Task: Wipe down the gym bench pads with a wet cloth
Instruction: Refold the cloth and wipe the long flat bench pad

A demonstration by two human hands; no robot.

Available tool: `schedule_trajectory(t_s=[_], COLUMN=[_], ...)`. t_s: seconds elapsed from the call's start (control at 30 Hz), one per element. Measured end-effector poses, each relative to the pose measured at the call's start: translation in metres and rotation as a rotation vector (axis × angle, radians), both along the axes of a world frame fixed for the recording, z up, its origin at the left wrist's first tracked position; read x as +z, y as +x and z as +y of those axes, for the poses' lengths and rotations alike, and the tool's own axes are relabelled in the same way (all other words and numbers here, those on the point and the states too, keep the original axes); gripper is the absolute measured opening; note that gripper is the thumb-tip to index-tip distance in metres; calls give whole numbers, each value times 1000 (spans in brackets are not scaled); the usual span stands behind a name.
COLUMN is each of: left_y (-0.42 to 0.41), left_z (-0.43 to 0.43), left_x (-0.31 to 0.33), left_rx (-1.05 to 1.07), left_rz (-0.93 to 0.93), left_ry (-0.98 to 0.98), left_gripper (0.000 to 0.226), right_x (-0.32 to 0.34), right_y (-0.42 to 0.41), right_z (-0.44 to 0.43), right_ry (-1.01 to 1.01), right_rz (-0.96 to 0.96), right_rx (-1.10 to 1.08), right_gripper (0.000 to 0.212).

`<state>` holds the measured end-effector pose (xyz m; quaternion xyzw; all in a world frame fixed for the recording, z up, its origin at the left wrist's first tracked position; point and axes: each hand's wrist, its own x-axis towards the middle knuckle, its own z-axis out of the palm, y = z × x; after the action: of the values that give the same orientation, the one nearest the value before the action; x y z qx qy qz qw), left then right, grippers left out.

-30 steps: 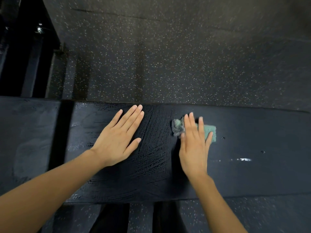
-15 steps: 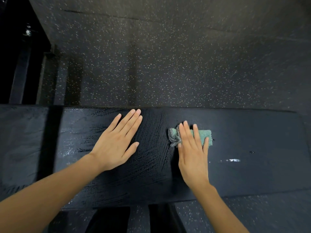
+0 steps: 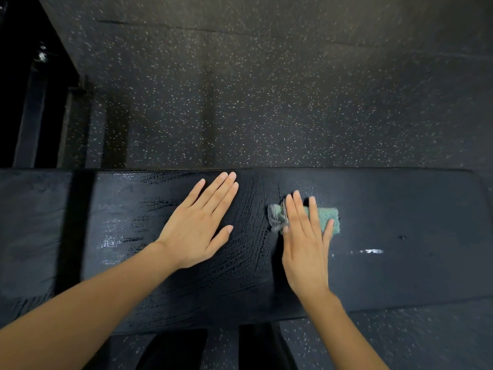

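A long black bench pad (image 3: 400, 263) runs across the view, with wet streaks over its left and middle part. A second pad (image 3: 29, 231) adjoins it at the left across a dark gap. My right hand (image 3: 306, 241) lies flat with straight fingers on a folded green and grey cloth (image 3: 329, 216), pressing it onto the pad near its middle. My left hand (image 3: 202, 225) rests flat on the wet pad to the left of the cloth, fingers straight and holding nothing.
Dark speckled rubber flooring (image 3: 266, 102) lies beyond and below the bench. A dark frame or rack (image 3: 32, 116) stands at the far left. Black bench legs (image 3: 256, 348) show under the near edge. A small bright wet glint (image 3: 370, 251) sits right of my right hand.
The view has shifted, so the pad's right end shows more. My right hand with the cloth has drawn slightly back toward me on the pad. My left hand stays in place.
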<state>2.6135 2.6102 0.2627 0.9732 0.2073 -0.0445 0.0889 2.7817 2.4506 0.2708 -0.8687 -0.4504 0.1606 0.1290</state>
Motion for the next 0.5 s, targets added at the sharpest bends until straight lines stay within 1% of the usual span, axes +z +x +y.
schedule_trajectory(t_s=[0.13,0.27,0.37,0.5], left_y=[3,6,9,13], left_z=[0,-2,-3,-4], left_x=[0,0,0,0], left_rx=[-5,-7,-3,1], left_rz=[1,6,3,-8], left_ry=[0,13,16,17], left_gripper=[70,69,70,70], right_x=[-5,-2,2,6], right_y=[26,26,16,-15], right_z=[38,64,59,30], right_ry=[37,16,-16,-25], right_rz=[7,8,0,-24], right_rx=[-13,-86,-34,42], right_gripper=[53,53,56,56])
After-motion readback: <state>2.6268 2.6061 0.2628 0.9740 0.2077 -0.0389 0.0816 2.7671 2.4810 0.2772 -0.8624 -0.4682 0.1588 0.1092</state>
